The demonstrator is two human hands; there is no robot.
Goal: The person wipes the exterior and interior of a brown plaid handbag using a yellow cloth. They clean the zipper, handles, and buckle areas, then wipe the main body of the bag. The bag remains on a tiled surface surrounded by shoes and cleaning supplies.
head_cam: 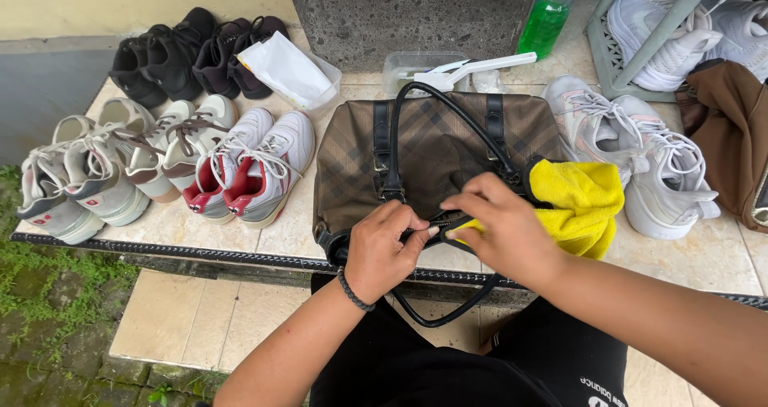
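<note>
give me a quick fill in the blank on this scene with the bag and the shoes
1. Both hands work at the near edge of the brown ____ with black handles.
2. The right hand holds a cloth coloured ____.
3. The left hand wears a dark beaded ____ at the wrist.
4. The bottle by the stone pillar holds ____ liquid.

Missing words: bag; yellow; bracelet; green

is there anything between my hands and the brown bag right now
Nothing visible. Both hands are already on the bag: the left hand and right hand pinch at its near top edge, by the zipper. The yellow cloth lies under and beside the right hand, on the bag's right end, not between the fingers and the edge.
</note>
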